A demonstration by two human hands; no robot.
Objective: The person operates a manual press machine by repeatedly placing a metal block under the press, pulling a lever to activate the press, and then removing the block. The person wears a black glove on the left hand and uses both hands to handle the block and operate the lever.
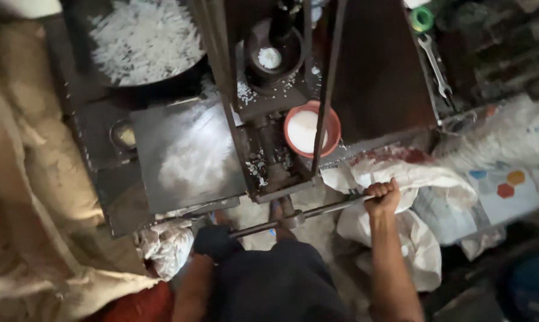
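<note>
From my remote view, the dark metal press [269, 119] stood in the middle, with a grey flat plate [189, 155] on its left side. Behind the plate was a big black pan [162, 83] full of white pieces. An orange bowl [332, 128] with white powder sat beside the press frame. The long handle bar [317, 211] lay across below. My right hand [382, 197] was closed tight around its end; my left hand [214, 241], in a dark glove, closed on the other end.

The left hand [214, 241] wears a dark glove; the right hand [382, 197] is bare, both forearms unsleeved (no watch or rings show). Dark shorts [278, 286] cover the lap.
</note>
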